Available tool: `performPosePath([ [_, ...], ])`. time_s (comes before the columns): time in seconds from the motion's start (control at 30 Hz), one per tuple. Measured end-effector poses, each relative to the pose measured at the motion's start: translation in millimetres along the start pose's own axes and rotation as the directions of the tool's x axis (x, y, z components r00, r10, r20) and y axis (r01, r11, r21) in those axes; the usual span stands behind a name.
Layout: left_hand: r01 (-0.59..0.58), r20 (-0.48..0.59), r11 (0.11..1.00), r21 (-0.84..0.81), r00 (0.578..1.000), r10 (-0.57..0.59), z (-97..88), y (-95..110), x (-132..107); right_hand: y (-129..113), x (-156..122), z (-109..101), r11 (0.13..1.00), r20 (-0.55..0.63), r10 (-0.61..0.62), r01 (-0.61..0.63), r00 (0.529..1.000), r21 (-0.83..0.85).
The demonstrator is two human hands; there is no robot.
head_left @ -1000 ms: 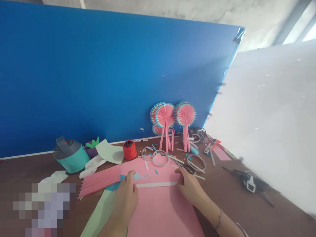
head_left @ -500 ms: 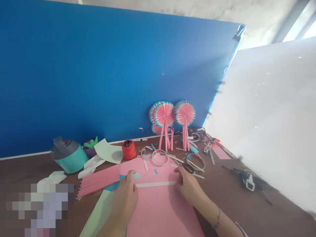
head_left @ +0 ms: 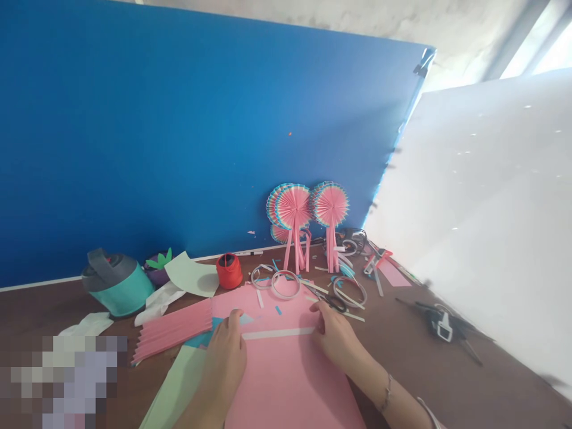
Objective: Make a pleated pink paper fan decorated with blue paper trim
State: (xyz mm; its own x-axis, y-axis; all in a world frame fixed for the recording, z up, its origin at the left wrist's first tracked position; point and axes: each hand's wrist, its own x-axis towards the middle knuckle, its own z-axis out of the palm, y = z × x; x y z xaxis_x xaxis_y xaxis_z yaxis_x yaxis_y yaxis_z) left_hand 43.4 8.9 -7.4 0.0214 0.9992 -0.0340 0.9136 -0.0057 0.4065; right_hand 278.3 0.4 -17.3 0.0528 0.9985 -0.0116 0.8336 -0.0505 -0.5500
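A narrow white strip (head_left: 277,334) lies crosswise over a sheet of pink paper (head_left: 292,381). My left hand (head_left: 227,351) is closed at the strip's left end, thumb and forefinger near the paper. At the right end, my right hand (head_left: 334,336) has its fingers bent and closed on the strip. Whether the strip is stuck down or only laid on the sheet, I cannot tell. Beyond the strip, more pink paper (head_left: 263,319) carries small scraps. Green sheets (head_left: 176,381) stick out from under my left forearm.
Pink folding fans (head_left: 292,205) stand at the back. Tape rolls (head_left: 286,285), scissors (head_left: 335,304) and paper strips lie ahead of my hands. Pleated pink paper (head_left: 174,330), a red container (head_left: 229,271) and a teal container (head_left: 120,289) are leftward; a glue gun (head_left: 442,325) lies rightward.
The whole view has shifted slightly, so things sit a little farther left. Both hands stay at the ends of the white strip, with hardly any movement.
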Motion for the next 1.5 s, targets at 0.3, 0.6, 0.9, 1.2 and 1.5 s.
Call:
performPosePath([
  [0.3,-0.025,0.012,1.000,0.018,1.000,0.025,2.9,-3,0,0,0,1,0.999,0.040,0.006,-0.004,0.999,-0.051],
  [0.6,0.060,0.050,0.996,0.063,0.997,-0.063,-6.3,-6,3,-9,-3,-10,0.980,0.062,0.086,-0.073,0.994,-0.186],
  [0.9,0.056,0.075,0.998,0.013,0.996,-0.056,-5.9,-11,6,4,0,-7,0.995,0.060,0.042,-0.036,0.997,-0.090],
  [1.2,0.061,0.075,0.998,0.006,0.995,-0.061,-8.5,-10,6,2,0,-22,0.987,0.063,0.042,-0.032,0.997,-0.157],
  [1.5,0.015,0.058,1.000,0.014,0.998,-0.016,-9.1,-11,5,20,4,-24,0.991,0.030,0.064,-0.060,0.998,-0.122],
])
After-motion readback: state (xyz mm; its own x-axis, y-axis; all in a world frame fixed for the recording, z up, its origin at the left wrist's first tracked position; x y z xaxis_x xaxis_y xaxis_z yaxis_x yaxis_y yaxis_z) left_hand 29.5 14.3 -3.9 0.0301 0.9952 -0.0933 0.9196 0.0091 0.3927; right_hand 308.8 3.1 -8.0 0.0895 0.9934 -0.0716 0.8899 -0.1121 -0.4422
